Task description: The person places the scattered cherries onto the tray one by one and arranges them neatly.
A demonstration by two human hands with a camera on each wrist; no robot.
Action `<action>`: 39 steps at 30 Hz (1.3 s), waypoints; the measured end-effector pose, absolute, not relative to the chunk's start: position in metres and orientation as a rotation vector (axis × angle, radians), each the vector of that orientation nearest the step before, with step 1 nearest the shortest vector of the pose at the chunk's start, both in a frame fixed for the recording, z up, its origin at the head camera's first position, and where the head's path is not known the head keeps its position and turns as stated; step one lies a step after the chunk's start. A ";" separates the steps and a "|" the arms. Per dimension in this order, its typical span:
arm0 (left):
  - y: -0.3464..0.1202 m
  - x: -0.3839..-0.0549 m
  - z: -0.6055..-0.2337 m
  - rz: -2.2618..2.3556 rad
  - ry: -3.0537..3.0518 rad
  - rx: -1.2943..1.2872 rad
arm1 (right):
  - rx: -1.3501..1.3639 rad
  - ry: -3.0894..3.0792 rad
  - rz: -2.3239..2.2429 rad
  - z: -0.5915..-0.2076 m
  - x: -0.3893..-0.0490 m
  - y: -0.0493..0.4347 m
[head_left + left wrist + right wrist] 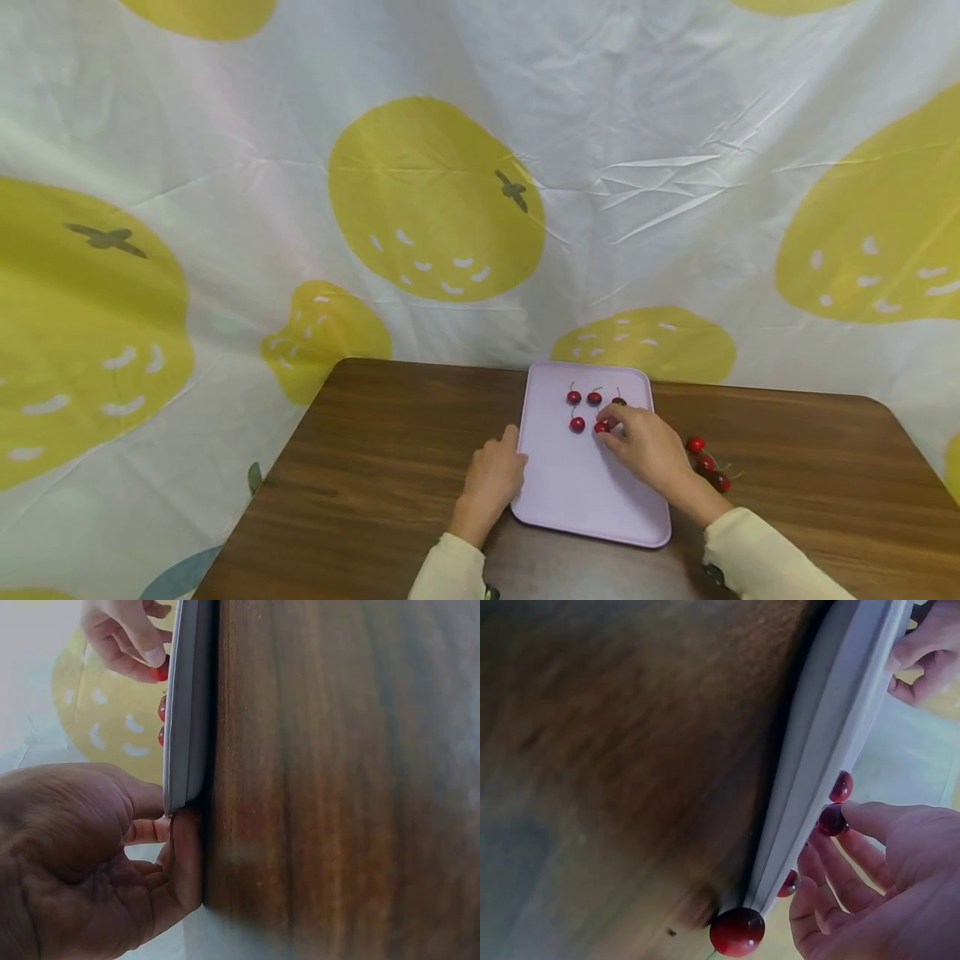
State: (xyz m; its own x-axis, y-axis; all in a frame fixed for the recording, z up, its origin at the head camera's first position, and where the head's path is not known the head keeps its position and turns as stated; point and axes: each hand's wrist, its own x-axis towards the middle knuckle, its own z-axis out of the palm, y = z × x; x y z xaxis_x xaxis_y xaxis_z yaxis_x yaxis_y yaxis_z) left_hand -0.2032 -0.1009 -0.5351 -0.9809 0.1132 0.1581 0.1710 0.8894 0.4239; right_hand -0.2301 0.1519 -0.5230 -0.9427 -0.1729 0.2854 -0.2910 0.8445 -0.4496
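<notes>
A pale lilac tray lies on the wooden table. My left hand grips its left edge; in the left wrist view the thumb is at the rim and a finger curls under it. Over the tray my right hand pinches a dark red cherry between thumb and fingers, low at the tray surface. Beside that cherry sits another cherry, with a row of three behind, among them a cherry at the left and one partly hidden by the right hand. Their stems point away from me.
Several loose cherries lie clustered on the table to the right of the tray, near my right wrist. Behind the table's back edge hangs a white cloth printed with yellow fruit.
</notes>
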 end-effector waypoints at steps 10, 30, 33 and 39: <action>-0.101 -0.203 -0.536 -0.669 -2.929 -0.230 | 0.373 -2.805 0.673 -0.530 -0.236 0.148; -0.101 -0.204 -0.536 -0.651 -2.933 -0.221 | 0.411 -2.797 0.612 -0.527 -0.240 0.146; -0.100 -0.204 -0.537 -0.643 -2.929 -0.222 | 0.408 -2.797 0.611 -0.527 -0.240 0.147; -0.100 -0.204 -0.537 -0.615 -2.906 -0.235 | 0.374 -2.784 0.603 -0.522 -0.235 0.151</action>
State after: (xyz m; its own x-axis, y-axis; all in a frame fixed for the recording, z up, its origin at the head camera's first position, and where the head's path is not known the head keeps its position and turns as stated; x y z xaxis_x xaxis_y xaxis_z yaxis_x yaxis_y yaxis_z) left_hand -0.2035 -0.1003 -0.5371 -0.9746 0.1198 0.1891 0.1862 0.9029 0.3875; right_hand -0.2351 0.1512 -0.5225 -0.9308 -0.1920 0.3112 -0.3036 0.8801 -0.3651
